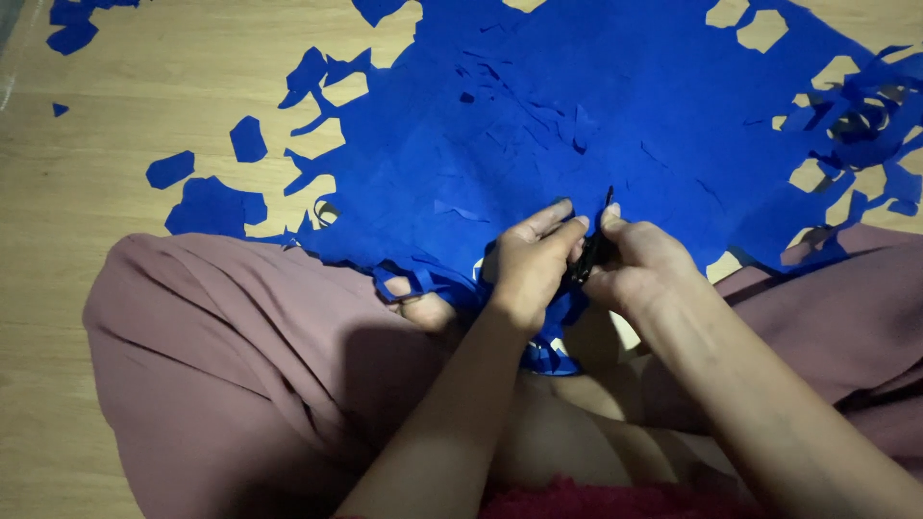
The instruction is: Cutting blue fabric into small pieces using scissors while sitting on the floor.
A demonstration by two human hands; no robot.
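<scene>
A light wooden floor with pale plank grain fills the left side and upper left of the frame, and shows again at the upper right. Soft, dim light falls across it, brighter toward the top, shadowed along the bottom edge.

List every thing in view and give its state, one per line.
Blue sheet: flat on the floor, full of cut-out holes.
Blue scraps: loose, scattered on the floor.
Black scissors: gripped between both hands.
Left hand: closed on the scissors.
Right hand: closed on them.
</scene>
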